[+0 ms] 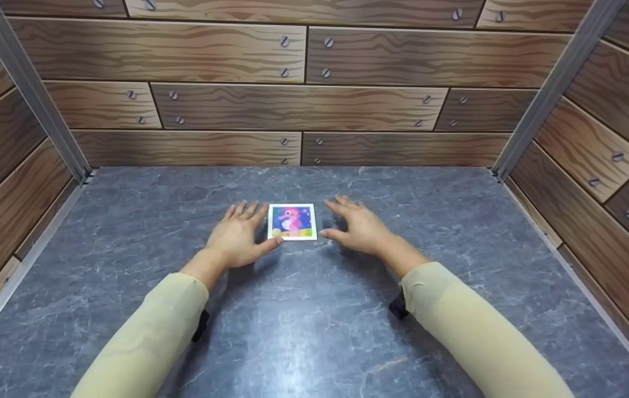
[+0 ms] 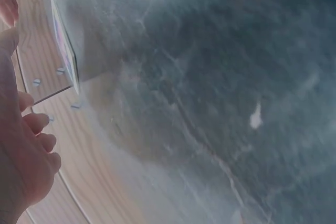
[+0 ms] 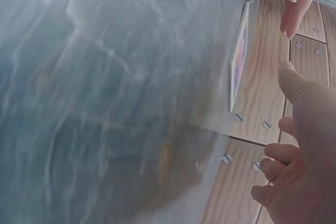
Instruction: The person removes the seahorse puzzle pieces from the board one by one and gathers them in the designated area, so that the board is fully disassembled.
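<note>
A flat square picture tile (image 1: 293, 221) with a white border lies on the table, showing a pink seahorse on blue. To its left is my left hand (image 1: 235, 239), fingers spread and straight, its thumb overlapping the tile's lower left corner in the head view. On the other side my right hand (image 1: 363, 225) hovers palm down with fingers extended, a small gap from the tile's right edge. Both wrist views catch the tile edge-on, as a thin slab (image 2: 64, 45) in the left and likewise (image 3: 239, 59) in the right. Neither hand grips anything.
The grey marbled tabletop (image 1: 303, 309) carries a bright reflection near the front. Wood-plank-patterned panels (image 1: 226, 108) stand at the back and both sides, with metal posts (image 1: 555, 88) at the back corners.
</note>
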`<state>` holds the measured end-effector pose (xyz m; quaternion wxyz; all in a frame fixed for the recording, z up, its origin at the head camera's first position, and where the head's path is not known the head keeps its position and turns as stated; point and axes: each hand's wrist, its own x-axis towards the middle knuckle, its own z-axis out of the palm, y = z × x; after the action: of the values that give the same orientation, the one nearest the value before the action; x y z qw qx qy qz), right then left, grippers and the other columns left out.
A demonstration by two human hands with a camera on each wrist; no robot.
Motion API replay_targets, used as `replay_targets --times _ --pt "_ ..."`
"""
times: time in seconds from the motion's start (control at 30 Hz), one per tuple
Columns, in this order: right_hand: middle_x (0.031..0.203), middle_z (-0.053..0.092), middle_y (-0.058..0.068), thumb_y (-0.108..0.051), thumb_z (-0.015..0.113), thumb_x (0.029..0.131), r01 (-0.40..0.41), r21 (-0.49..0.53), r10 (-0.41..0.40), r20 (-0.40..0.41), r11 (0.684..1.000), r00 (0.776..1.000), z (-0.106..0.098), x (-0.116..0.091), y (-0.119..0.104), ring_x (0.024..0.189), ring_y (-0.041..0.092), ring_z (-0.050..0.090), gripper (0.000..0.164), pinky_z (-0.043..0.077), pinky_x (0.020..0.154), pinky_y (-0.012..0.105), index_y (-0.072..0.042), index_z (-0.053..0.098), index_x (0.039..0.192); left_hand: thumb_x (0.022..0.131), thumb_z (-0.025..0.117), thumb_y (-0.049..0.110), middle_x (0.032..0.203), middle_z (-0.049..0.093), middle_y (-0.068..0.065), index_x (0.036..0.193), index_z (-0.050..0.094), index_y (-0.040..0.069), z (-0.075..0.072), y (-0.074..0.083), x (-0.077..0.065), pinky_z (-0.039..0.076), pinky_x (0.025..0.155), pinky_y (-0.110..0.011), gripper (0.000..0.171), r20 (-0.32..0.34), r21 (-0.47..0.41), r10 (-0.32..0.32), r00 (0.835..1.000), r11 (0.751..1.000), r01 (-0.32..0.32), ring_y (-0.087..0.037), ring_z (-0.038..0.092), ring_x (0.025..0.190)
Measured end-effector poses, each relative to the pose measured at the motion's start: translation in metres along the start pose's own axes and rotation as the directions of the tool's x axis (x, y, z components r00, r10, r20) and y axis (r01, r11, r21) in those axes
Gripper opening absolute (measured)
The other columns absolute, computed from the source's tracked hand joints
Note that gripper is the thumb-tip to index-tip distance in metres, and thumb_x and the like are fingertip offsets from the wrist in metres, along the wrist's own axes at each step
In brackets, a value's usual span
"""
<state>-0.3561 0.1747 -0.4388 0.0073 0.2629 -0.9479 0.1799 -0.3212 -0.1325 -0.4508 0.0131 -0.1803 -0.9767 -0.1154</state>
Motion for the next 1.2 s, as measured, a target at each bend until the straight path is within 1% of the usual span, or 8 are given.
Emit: replay_targets --times 0.1,0.23,0.3,0.5,0.7,0.87,1.03,1.2 --pt "0.166 0.038 0.022 -0.049 0.072 0.099 0.020 0.005 -0.020 0.008 1.000 1.000 0.006 0.006 -0.002 0.155 0.043 0.032 0.079 0.022 0.126 0.059 -0.008 0.046 0.161 0.100 0.052 0.071 0.170 0.032 -0.021 0.168 0.030 0.006 0.003 -0.002 0.002 0.012 0.130 -0.052 0.097 0.008 0.000 -0.002 1.000 1.000 0.002 -0.044 0.022 0.159" --pt "0.165 0.040 0.021 -0.049 0.072 0.099 0.025 0.004 -0.025 0.016 1.000 1.000 0.012 0.012 -0.006 0.155 0.042 0.034 0.076 0.024 0.126 0.058 -0.008 0.049 0.160 0.100 0.052 0.071 0.170 0.032 -0.020 0.167 0.031 0.005 0.007 -0.005 0.007 0.013 0.130 -0.052 0.096 0.017 -0.007 0.003 1.000 1.000 -0.002 -0.043 0.023 0.158" --pt "0.164 0.041 0.021 -0.048 0.071 0.100 0.027 0.002 -0.028 0.025 1.000 0.999 0.016 0.016 -0.007 0.154 0.041 0.034 0.075 0.025 0.126 0.058 -0.007 0.049 0.159 0.100 0.052 0.070 0.169 0.034 -0.019 0.166 0.032 0.004 0.010 -0.005 0.010 0.014 0.130 -0.052 0.096 0.020 -0.018 0.010 1.000 1.000 -0.010 -0.043 0.024 0.158" --pt "0.161 0.046 0.023 -0.041 0.071 0.101 0.072 -0.004 -0.072 0.044 0.997 0.996 0.024 0.024 -0.012 0.153 0.043 0.037 0.068 0.026 0.125 0.059 -0.003 0.053 0.155 0.101 0.054 0.066 0.167 0.038 -0.018 0.164 0.037 0.002 0.018 -0.005 0.017 0.016 0.129 -0.053 0.091 0.027 -0.043 0.040 0.999 0.998 -0.039 -0.044 0.029 0.156" --pt "0.160 0.049 0.022 -0.040 0.071 0.101 0.069 -0.016 -0.068 0.069 0.997 0.995 0.027 0.029 -0.015 0.151 0.041 0.041 0.063 0.030 0.124 0.053 -0.003 0.058 0.151 0.101 0.056 0.063 0.166 0.040 -0.020 0.160 0.044 0.001 0.021 -0.002 0.022 0.019 0.129 -0.053 0.086 0.036 -0.051 0.057 0.998 0.997 -0.056 -0.044 0.031 0.156" --pt "0.155 0.054 0.021 -0.037 0.071 0.102 0.093 -0.031 -0.090 0.098 0.995 0.991 0.028 0.031 -0.018 0.148 0.040 0.046 0.057 0.034 0.123 0.052 -0.001 0.063 0.146 0.101 0.058 0.060 0.162 0.046 -0.020 0.155 0.053 0.001 0.022 0.000 0.025 0.027 0.126 -0.053 0.080 0.052 -0.045 0.072 0.996 0.997 -0.070 -0.042 0.037 0.153" --pt "0.151 0.059 0.019 -0.034 0.071 0.102 0.069 -0.045 -0.064 0.112 0.997 0.992 0.030 0.032 -0.020 0.145 0.040 0.050 0.051 0.038 0.120 0.052 -0.003 0.066 0.143 0.101 0.058 0.059 0.157 0.052 -0.021 0.150 0.058 0.000 0.023 0.002 0.027 0.036 0.121 -0.055 0.076 0.051 -0.047 0.070 0.996 0.997 -0.068 -0.042 0.044 0.149" --pt "0.150 0.059 0.018 -0.030 0.072 0.102 0.065 -0.045 -0.059 0.120 0.997 0.991 0.031 0.033 -0.019 0.143 0.038 0.053 0.047 0.040 0.119 0.051 -0.004 0.068 0.141 0.103 0.058 0.056 0.155 0.054 -0.022 0.148 0.059 0.000 0.024 0.003 0.027 0.039 0.119 -0.054 0.072 0.063 -0.023 0.058 0.996 0.998 -0.057 -0.042 0.047 0.146"
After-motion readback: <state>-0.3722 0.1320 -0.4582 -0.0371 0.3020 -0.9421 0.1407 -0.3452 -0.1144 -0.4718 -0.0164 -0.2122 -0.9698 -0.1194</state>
